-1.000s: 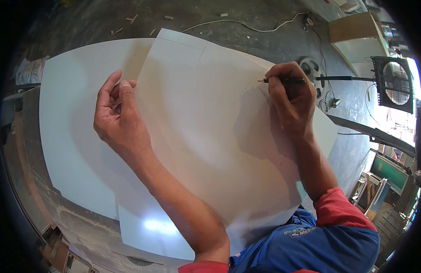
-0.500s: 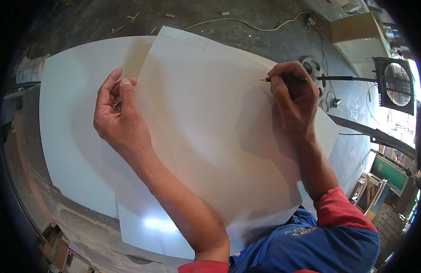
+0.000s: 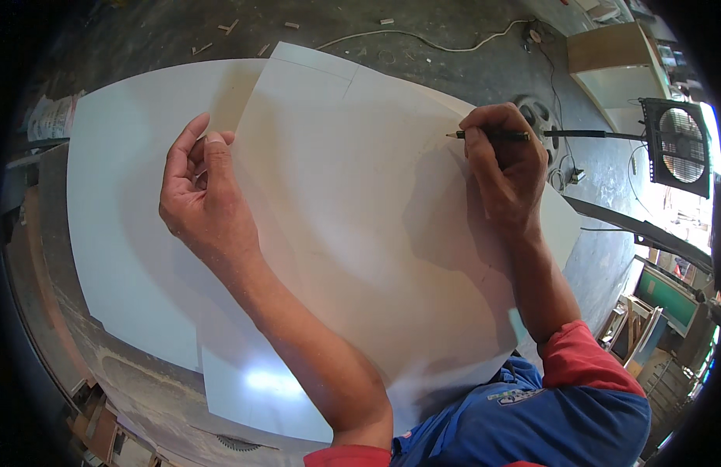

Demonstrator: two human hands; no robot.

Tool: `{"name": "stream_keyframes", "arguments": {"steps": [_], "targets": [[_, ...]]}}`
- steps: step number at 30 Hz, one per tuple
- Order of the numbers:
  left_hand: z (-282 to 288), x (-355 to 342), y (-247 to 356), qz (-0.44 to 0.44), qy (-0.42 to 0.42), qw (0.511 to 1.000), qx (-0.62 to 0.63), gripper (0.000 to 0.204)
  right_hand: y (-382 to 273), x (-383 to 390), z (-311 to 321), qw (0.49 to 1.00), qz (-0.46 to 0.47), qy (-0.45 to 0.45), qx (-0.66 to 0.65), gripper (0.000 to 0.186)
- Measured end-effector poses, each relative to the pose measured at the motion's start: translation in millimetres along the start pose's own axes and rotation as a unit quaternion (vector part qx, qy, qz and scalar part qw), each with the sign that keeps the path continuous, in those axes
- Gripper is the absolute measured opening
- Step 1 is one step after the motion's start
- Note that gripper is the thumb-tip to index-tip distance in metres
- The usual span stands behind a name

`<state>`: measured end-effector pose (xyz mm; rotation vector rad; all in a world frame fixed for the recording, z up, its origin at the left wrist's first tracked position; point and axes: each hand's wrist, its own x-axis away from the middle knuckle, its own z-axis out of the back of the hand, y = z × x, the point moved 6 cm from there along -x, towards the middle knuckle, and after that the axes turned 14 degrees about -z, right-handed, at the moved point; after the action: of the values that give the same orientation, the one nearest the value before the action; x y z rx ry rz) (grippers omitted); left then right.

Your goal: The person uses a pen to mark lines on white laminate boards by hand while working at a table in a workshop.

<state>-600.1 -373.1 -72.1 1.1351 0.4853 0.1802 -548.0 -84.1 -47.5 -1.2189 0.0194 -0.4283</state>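
Observation:
My right hand (image 3: 507,167) grips a dark pencil (image 3: 497,135), held almost level, its sharpened tip pointing left over the far right part of a large white sheet (image 3: 341,187). Whether the tip touches the sheet, I cannot tell. Thin drawn lines cross near the sheet's far left corner. Beneath it, a second white sheet (image 3: 127,202) extends to the left. My left hand (image 3: 209,183) hovers above the place where the two sheets overlap, fingers loosely curled and partly apart, nothing visible in it.
A round saw blade (image 3: 240,444) pokes from the worktable (image 3: 158,389) near its front edge. Right of the sheets stand a black fan (image 3: 680,144) and a pale open cabinet (image 3: 610,74). A cable (image 3: 430,45) and wood scraps (image 3: 290,26) lie on the floor beyond.

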Motion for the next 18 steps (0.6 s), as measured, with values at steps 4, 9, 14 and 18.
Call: {"name": "stream_keyframes", "arguments": {"steps": [4, 9, 14, 18], "targets": [[0.2, 0.1, 0.4, -0.003, -0.004, 1.000, -0.009, 0.023, -1.3, -1.1, -0.4, 1.000, 0.012, 0.004, 0.007, 0.006], [-0.3, 0.3, -0.7, -0.002, 0.000, 1.000, 0.012, 0.023, -0.7, 0.1, -0.5, 1.000, 0.009, -0.004, 0.002, 0.007], [0.5, 0.0, -0.3, -0.018, 0.008, 1.000, -0.001, 0.022, -2.0, -0.3, -1.6, 0.999, 0.030, 0.004, 0.013, 0.008], [0.2, 0.0, -1.0, -0.018, 0.006, 1.000, 0.006, 0.022, -0.9, 0.3, -1.3, 1.000, 0.019, 0.008, 0.017, 0.008]]}}
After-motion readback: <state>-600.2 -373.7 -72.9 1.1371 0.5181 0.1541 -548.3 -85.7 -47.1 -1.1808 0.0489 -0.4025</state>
